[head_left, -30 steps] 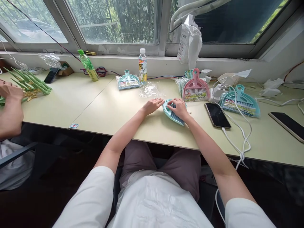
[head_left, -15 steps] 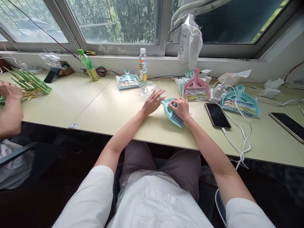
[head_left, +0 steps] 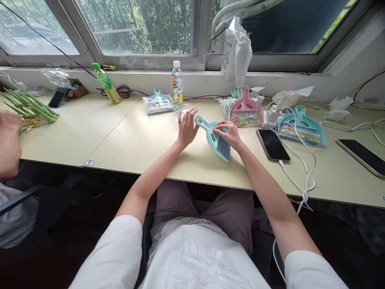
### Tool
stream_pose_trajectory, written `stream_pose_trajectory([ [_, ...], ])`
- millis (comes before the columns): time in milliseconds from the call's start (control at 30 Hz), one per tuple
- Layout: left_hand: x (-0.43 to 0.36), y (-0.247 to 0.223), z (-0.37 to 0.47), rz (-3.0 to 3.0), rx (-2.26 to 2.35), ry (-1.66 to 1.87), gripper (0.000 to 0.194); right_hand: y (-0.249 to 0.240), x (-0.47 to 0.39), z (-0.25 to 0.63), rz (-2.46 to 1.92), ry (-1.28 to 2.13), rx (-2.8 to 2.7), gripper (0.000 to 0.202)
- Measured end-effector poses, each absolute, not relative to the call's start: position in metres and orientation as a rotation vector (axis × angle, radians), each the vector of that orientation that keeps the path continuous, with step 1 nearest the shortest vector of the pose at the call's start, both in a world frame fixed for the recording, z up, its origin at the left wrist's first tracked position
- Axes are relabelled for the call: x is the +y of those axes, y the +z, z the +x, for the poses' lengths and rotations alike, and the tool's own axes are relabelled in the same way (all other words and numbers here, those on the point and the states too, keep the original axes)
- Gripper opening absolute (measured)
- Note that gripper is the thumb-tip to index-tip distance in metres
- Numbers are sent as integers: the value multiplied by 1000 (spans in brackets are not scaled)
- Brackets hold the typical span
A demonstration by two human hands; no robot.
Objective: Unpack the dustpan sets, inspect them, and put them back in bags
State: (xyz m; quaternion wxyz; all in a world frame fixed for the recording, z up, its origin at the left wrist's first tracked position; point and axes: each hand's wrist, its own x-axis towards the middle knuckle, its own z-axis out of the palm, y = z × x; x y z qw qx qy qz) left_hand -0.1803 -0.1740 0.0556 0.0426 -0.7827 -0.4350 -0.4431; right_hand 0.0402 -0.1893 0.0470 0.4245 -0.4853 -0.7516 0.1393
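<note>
A mint-green hand brush (head_left: 213, 138) with grey-blue bristles tilts over the table in front of me, its handle pointing up and left. My right hand (head_left: 227, 133) pinches the brush's right edge between thumb and fingers. Just left of the handle's end is my left hand (head_left: 187, 125), fingers stretched out and apart, holding nothing. Its thumb is close to the handle tip; whether they touch I cannot tell. Behind the left hand lies a crumpled clear plastic bag (head_left: 179, 114), partly hidden by the fingers.
Bagged mint brush-and-dustpan sets (head_left: 300, 127) lie right, a pink one (head_left: 246, 108) nearer the middle, another mint one (head_left: 159, 102) at the back. Two bottles (head_left: 177, 84) (head_left: 106, 83), a charging phone (head_left: 273, 144) and white cables are around. At left, another person's hand (head_left: 9, 132) is beside green stalks.
My left hand has shifted slightly left, off the handle, its fingers now pointing more upward. The brush handle is more exposed. My right hand keeps its pinch on the brush.
</note>
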Motion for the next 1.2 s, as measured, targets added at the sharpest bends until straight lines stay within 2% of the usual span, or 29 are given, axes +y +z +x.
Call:
stream_pose_trajectory([
  [233,-164,44,-179,-2552,-1469,-1531,23,49,-191,41,-1238,418,-1942,29],
  [433,-163,54,-174,-2987,-1551,-2286,33,46,-188,37,-1219,389,-1827,31],
  [533,-172,68,-175,-3038,-1531,-2506,44,51,-189,36,-1179,317,-1699,32],
  [600,-182,73,-173,-3104,-1383,-2476,52,55,-192,34,-1194,250,-1584,33],
  [733,-197,67,-160,-3300,-1197,-2144,56,60,-200,26,-1256,140,-1408,33],
  [867,-198,56,-148,-3063,-1301,-2197,55,62,-207,20,-1293,63,-1406,29],
  [1000,-189,58,-154,-2753,-1525,-2566,45,63,-203,28,-1395,-16,-1382,23],
  [1100,-182,62,-166,-2275,-1682,-2779,41,56,-195,40,-1588,131,-1531,22],
  [1200,-175,64,-176,-1867,-1751,-2821,40,44,-191,42,-1731,326,-1894,27],
])
